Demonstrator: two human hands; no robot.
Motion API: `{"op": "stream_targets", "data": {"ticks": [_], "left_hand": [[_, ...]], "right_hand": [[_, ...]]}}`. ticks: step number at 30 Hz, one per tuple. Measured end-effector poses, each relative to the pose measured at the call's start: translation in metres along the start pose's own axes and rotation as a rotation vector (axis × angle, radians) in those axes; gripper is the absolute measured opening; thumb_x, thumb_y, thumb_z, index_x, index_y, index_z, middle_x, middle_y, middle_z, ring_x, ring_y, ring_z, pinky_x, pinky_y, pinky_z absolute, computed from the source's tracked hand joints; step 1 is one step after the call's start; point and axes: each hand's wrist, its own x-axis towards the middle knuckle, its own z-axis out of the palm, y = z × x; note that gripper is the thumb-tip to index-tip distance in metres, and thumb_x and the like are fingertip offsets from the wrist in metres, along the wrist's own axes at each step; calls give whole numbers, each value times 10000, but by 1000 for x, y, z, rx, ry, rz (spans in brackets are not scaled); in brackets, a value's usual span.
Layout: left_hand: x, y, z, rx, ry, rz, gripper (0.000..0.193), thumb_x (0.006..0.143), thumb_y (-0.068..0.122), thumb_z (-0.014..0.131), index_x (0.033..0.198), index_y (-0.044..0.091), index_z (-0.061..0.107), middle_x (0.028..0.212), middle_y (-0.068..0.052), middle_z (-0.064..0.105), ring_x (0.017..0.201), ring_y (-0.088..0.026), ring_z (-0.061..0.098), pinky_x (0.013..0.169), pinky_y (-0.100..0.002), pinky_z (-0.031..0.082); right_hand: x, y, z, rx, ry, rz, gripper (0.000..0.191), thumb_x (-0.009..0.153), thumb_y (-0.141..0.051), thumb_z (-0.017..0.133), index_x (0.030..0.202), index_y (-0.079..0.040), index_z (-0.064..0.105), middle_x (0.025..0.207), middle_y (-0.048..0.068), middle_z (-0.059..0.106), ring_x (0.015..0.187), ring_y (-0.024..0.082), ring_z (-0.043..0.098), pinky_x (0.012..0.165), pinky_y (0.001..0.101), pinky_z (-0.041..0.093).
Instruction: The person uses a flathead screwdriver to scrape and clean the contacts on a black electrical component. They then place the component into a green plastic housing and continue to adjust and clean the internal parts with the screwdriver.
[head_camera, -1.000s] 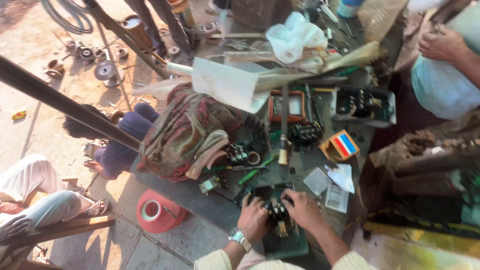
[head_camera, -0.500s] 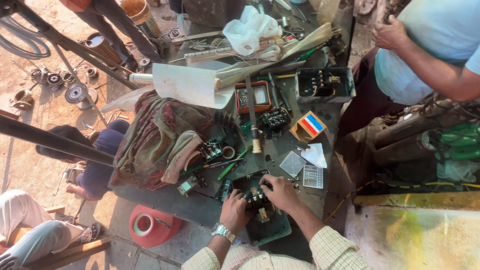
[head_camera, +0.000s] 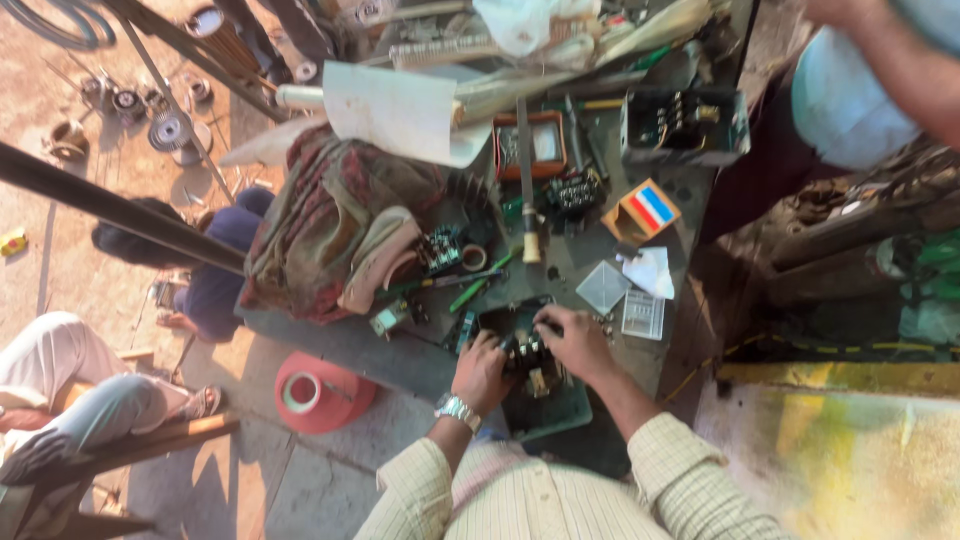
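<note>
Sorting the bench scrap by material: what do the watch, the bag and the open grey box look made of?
Watch on the left hand: likely polished metal, since its band glints silver. Bag: woven cloth, matte and faded, lying in soft folds. Grey box: probably painted sheet metal, with thin straight walls; plastic cannot be ruled out.

Small box (head_camera: 643, 211), orange with red-white-blue face, at my 1 o'clock; white printed label sheet (head_camera: 642, 314) just right of my right hand (head_camera: 574, 343).

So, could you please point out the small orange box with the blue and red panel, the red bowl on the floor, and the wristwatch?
small orange box (head_camera: 643, 210), head view, top face.
red bowl (head_camera: 340, 400), head view, rim.
wristwatch (head_camera: 457, 409), head view, metal band.
</note>
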Motion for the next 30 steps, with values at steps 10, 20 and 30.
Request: {"op": "stream_targets", "data": {"ticks": [10,20,30], "left_hand": [[-1,1,-4,1,9,-15,384,598,250,891,899,58,751,1149,-95,698,1164,-267,596,951,-475,436],[-2,-9,7,-52,6,-9,511,609,208,873,1077,51,740,1134,-84,687,1150,-273,599,1030,-507,406],[0,-15,-2,-129,-16,-50,219,610,120,827,814,83,755,1225,-75,704,1297,-238,564,1146,-610,295]], "right_hand": [[1,6,1,41,-56,10,166,907,-162,715,1041,-68,737,946,122,779,892,282,763,777,385,577],[11,3,-11,87,-37,57,117,854,-65,754,963,-26,746,931,87,746,770,203,721,693,326,554],[37,-13,-8,0,-208,109,148,831,-52,767,977,-32,776,914,102,790,786,177,772,722,299,602]]}}
